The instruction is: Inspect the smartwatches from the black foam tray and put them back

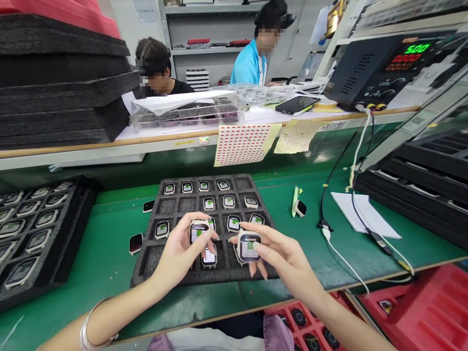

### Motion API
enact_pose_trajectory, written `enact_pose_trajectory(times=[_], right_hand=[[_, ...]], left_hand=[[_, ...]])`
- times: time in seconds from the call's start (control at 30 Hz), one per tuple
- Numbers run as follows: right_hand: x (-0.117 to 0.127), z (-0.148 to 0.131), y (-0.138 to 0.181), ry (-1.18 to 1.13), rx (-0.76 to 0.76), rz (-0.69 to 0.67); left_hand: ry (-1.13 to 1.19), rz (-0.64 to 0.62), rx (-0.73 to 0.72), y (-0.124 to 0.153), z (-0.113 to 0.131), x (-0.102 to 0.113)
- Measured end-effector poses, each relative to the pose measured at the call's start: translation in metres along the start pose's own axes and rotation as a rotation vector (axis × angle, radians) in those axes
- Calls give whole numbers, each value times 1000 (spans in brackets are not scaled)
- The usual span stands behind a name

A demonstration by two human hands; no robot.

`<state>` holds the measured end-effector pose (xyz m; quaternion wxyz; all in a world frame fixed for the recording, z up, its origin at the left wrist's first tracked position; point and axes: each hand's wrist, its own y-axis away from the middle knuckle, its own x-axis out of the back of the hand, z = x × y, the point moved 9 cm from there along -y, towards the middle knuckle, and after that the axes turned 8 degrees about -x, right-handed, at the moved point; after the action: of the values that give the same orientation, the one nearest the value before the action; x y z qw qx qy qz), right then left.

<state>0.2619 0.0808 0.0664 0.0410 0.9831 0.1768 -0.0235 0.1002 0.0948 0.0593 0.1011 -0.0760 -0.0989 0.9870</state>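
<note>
Above the foam tray (146,265), left hand (179,253) curls round a lit watch (198,231); right hand (281,256) pinches a second watch (249,245) by its edges; both screens tilt upward, apparently for reading.

Bench mat (109,229): green.
Foam tray (148,261): charcoal, square-pocket grid.
Left watch (198,231): white case, green-and-white screen.
Right watch (248,246): white case, pale screen.
Sticker sheet (243,143), 12 o'clock: white, red dot rows.
Bin (431,302), 4 o'clock: red.
</note>
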Motion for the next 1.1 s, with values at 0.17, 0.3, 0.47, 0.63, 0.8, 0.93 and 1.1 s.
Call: enact_pose_trajectory(times=[0.17,0.3,0.47,0.63,0.8,0.93,1.1], right_hand=[[-6,-4,3,12,8,-87],[-5,-1,3,17,4,-81],[0,5,5,65,-41,-15],[5,13,7,139,-65,-34],[31,17,11,471,-12,108],[48,17,13,892,69,138],[58,32,14,1129,65,-23]], left_hand=[[13,9,7,-1,-2,4],[100,-55,14,3,1,-1],[107,-51,57,9,-4,0],[98,-70,110,16,-14,5],[37,-103,97,26,-16,19],[-257,-124,99,40,-18,48],[-852,-126,27,52,-15,98]])
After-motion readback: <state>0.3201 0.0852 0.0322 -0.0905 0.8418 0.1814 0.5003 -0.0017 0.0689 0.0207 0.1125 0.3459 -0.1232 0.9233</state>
